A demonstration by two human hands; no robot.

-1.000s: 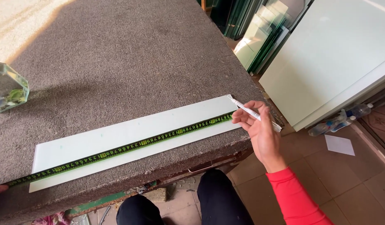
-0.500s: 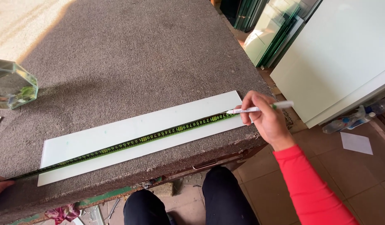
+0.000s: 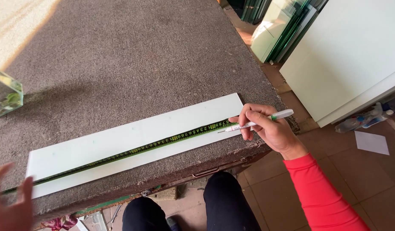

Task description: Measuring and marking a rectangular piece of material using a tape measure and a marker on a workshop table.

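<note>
tape measure [image 3: 133, 150] could easily slide off line on that white glass strip [image 3: 120, 141] since the left hand [image 3: 11, 205] looks open, maybe barely pinning it, while the right hand [image 3: 266, 126] pinches the marker pen [image 3: 259, 121]

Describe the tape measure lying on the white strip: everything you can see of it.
The long, narrow green-and-yellow tape measure with dark markings lies flat and stretched diagonally along the white glass-like strip on the grey carpeted table. Its right end sits near the strip's right end, where the right hand points the tip of a white pen at it. Its left end runs off the strip toward the blurred left hand.
</note>
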